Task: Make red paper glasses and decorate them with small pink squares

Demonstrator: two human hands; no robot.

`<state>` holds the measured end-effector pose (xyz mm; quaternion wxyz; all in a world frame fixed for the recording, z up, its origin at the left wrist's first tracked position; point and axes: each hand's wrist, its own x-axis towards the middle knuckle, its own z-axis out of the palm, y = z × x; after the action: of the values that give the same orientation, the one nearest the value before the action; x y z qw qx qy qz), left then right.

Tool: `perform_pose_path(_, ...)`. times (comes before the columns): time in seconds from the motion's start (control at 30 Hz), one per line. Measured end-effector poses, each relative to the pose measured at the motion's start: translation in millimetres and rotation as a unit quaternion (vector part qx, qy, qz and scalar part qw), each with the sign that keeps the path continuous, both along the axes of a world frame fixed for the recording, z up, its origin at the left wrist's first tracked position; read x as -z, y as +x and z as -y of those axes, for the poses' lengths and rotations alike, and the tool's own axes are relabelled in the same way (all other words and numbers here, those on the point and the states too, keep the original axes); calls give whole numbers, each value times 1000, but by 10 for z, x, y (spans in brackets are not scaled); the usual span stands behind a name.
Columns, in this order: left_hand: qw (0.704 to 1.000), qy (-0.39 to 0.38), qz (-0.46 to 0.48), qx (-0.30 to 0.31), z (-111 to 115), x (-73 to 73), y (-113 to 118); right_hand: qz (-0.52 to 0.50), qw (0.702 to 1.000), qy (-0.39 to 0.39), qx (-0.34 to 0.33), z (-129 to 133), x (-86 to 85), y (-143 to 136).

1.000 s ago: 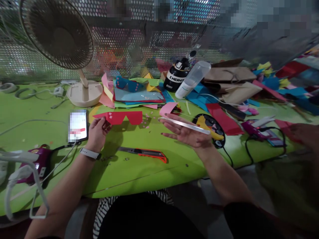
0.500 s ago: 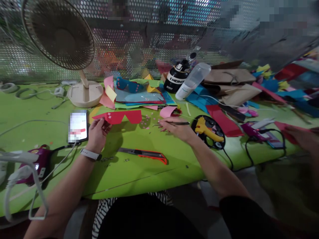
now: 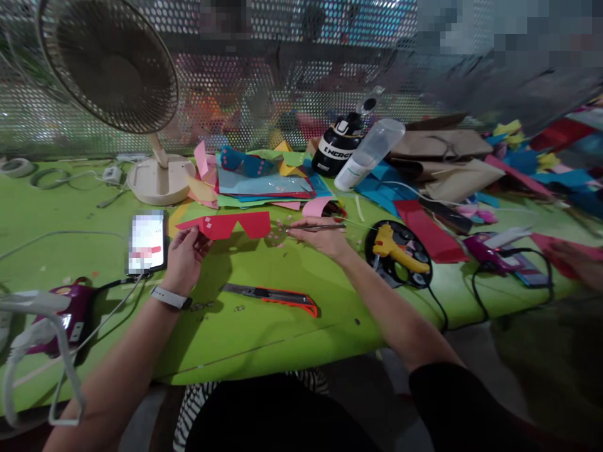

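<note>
Between the thumb and fingers of my left hand [image 3: 189,250] is the left end of a red paper glasses cutout [image 3: 230,225], with a V-shaped notch in its lower edge and small pale squares near its left end. My right hand [image 3: 320,235] grips slim metal tweezers [image 3: 330,227], their tip pointing left at a scatter of tiny pink paper pieces [image 3: 277,233]. What the tip holds, if anything, is too small to make out. Below the cutout an orange-and-black utility knife [image 3: 282,297] lies on the green table [image 3: 264,339], its blade pointing left.
A phone [image 3: 147,242] and a fan [image 3: 160,179] stand left. Behind are blue paper glasses [image 3: 245,162] on stacked sheets, a black bottle [image 3: 336,147] and a clear bottle [image 3: 370,154]. A yellow glue gun [image 3: 398,248] rests right. Another person's hand [image 3: 577,257] is at far right.
My right hand has moved left with the tweezers, bringing their tip close to the pink pieces. My left hand still holds the red cutout in nearly the same place.
</note>
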<state>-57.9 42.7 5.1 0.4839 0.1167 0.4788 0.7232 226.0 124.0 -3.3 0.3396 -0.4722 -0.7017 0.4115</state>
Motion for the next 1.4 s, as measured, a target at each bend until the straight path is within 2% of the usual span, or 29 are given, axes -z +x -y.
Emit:
perform_pose_path(0.17, 1000, -2, 0, 13, 3, 4, 13, -10, 1000, 17, 2, 19, 149, 10)
perform_pose_path(0.83, 1000, 9, -5, 23, -18, 66, 0, 13, 1000, 13, -5, 12, 229, -43)
perform_pose_path(1.0, 1000, 5, -11, 21, -19, 53, 6, 0, 1000, -6, 7, 18, 190, -13)
perform_pose_path(1.17, 1000, 2, -4, 17, -14, 26, 3, 14, 1000, 20, 18, 36, 162, -25)
perform_pose_path(1.4, 1000, 3, -11, 23, -27, 31, -6, -14, 1000, 15, 12, -21, 253, -40)
